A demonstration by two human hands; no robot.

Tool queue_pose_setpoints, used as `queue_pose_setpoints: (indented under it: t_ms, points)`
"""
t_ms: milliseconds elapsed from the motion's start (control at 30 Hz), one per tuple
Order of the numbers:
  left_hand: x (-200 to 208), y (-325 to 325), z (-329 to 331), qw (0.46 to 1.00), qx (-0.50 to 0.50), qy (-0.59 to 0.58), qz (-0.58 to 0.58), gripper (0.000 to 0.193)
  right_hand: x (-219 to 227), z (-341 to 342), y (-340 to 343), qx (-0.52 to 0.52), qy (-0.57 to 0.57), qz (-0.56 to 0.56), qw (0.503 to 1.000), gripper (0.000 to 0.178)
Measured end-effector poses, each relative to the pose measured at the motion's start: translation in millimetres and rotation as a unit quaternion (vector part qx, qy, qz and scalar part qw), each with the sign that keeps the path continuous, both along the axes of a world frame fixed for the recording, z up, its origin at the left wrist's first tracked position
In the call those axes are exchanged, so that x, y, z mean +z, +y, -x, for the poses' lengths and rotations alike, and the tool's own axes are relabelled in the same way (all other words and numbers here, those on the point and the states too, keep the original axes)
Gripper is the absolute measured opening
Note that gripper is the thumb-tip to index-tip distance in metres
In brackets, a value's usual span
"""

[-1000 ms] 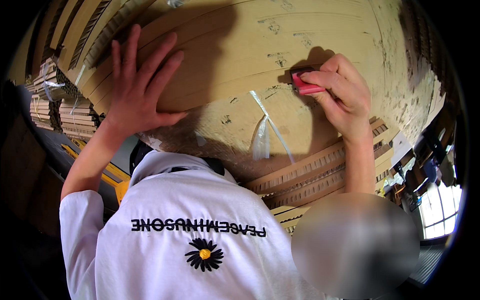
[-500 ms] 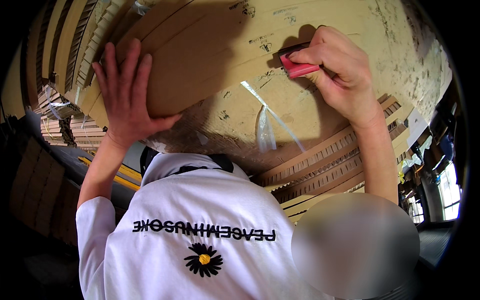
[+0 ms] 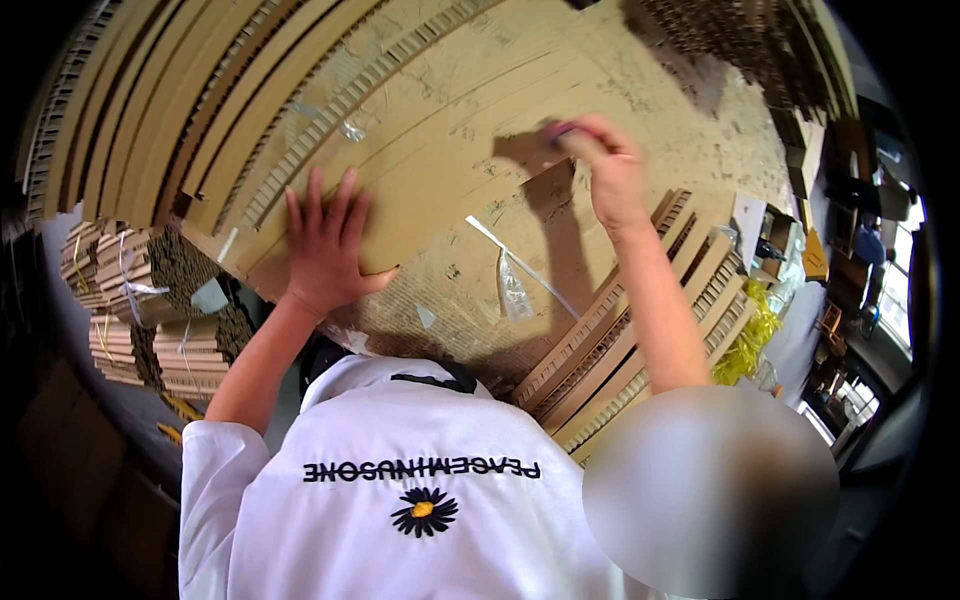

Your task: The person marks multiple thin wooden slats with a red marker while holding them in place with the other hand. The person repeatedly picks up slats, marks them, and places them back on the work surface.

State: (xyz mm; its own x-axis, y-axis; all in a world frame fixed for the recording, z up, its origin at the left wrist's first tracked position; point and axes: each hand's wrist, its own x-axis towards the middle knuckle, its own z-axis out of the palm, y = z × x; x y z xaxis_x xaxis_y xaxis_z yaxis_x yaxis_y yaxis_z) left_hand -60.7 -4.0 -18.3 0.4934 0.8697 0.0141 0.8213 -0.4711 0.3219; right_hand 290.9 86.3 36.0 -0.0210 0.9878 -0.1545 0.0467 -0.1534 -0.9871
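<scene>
My left hand (image 3: 332, 248) lies with fingers spread on flat brown cardboard strips (image 3: 425, 190), which lie side by side on a worn board (image 3: 455, 285). Farther right, my right hand (image 3: 612, 168) grips a small red hand stamp (image 3: 560, 135), blurred by motion. Its shadow falls to the left on the cardboard, apart from the stamp, so the stamp looks raised. Small dark printed marks run across the strips. The stamp's underside is hidden.
Long cardboard strips (image 3: 190, 110) with ridged edges stand stacked at the far left. More strips (image 3: 620, 335) lean beside my right forearm. Tied bundles (image 3: 180, 350) sit low at the left. A clear plastic tie (image 3: 515, 290) lies on the board; yellow strapping (image 3: 745, 335) hangs at right.
My right hand has lifted the stamp off the cardboard and swung it leftward. The view has shifted, with more stacked strips showing. My left hand stays spread on the cardboard.
</scene>
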Motion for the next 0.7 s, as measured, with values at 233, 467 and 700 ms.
queue_pose_setpoints:
  t_ms: [233,467,700]
  points:
    - [9.8,2.5,2.3,0.999,-0.014,-0.048,0.008,0.112,-37.4,47.2,-136.2,-0.233,0.356,0.125,0.896,0.041]
    - [23.3,31.8,17.1,0.947,0.122,-0.058,0.29,0.088,-33.4,168.5,-203.1,-0.257,0.432,0.144,0.852,0.048]
    - [36.3,33.9,32.0,0.935,0.074,-0.222,0.266,0.073,-12.1,178.8,-187.9,-0.26,0.419,0.122,0.861,0.043]
